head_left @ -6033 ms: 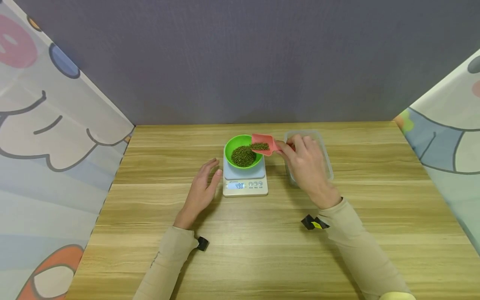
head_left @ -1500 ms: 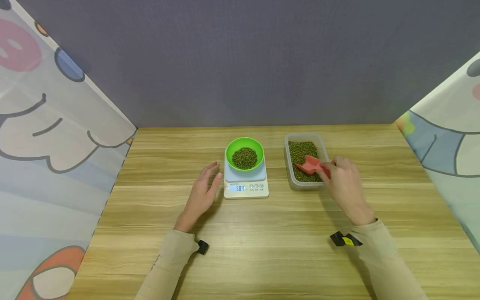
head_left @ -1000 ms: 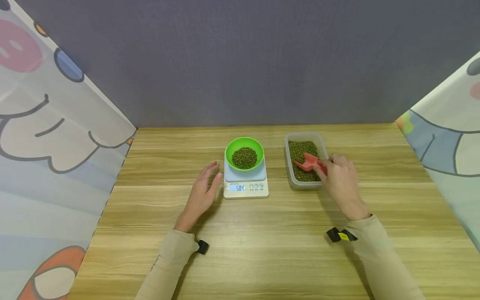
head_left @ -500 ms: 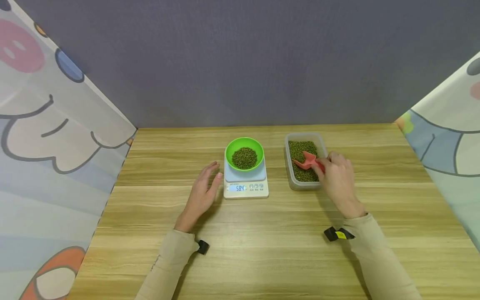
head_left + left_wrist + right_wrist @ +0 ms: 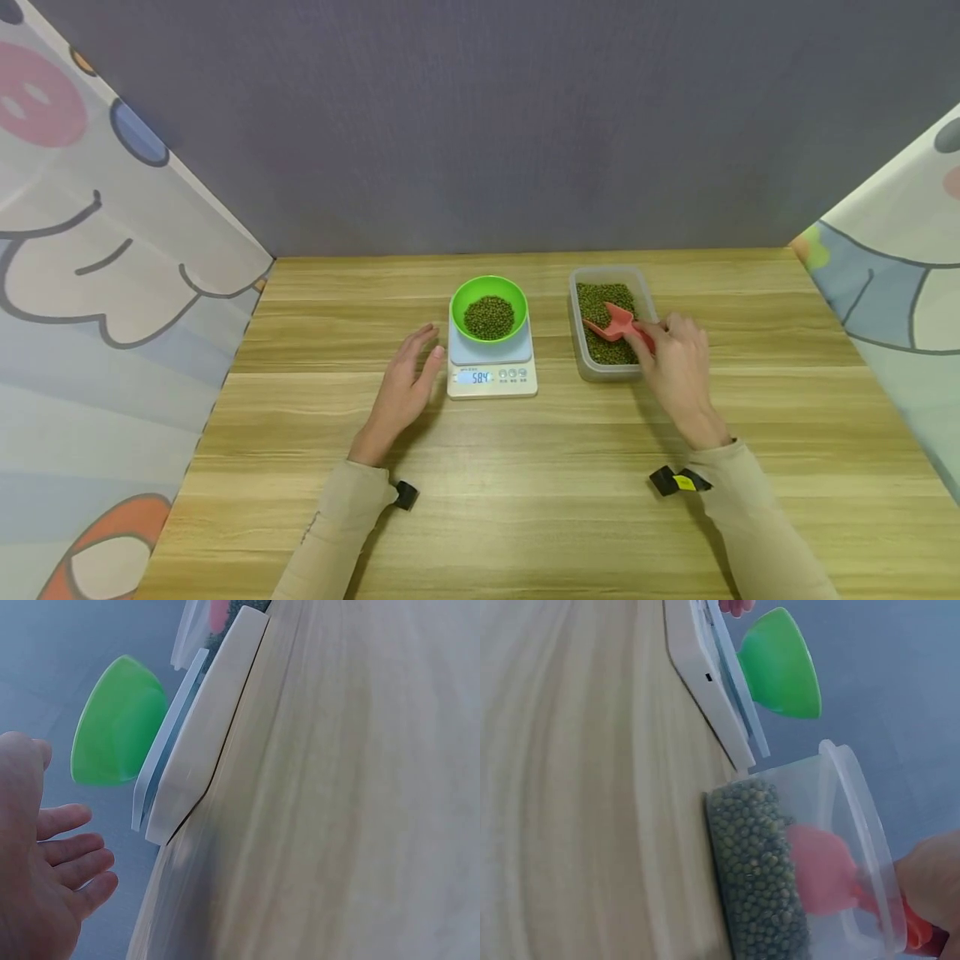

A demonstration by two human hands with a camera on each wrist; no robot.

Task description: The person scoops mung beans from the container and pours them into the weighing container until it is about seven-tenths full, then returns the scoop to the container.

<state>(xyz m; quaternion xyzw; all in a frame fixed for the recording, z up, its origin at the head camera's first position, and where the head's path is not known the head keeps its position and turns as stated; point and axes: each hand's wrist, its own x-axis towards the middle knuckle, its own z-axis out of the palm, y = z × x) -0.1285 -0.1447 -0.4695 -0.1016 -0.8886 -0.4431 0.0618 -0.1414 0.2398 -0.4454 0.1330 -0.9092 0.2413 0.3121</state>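
My right hand [image 5: 678, 371] pinches the handle of a pink scoop [image 5: 619, 323], whose blade sits among the green mung beans [image 5: 600, 298] in a clear plastic tub [image 5: 587, 367]. Through the tub wall in the right wrist view, the scoop [image 5: 821, 870] rests at the top of the beans [image 5: 754, 870]. My left hand [image 5: 401, 392] lies beside the kitchen scale [image 5: 491, 379], fingers relaxed, holding nothing. On the scale a bright green bowl [image 5: 480, 287] holds a heap of mung beans [image 5: 489, 318]. The display reads 58.4.
Everything stands on a wood-grain table [image 5: 525, 500]. A grey panel [image 5: 525, 125] rises behind it, and cartoon-printed cloths [image 5: 90, 350] flank both sides. The scale and the tub are a short gap apart.
Six seconds ago the bean-loaded scoop was over the bowl and the display showed about 49.0. It has since moved right into the tub, shifting slightly there; the left hand stayed put.
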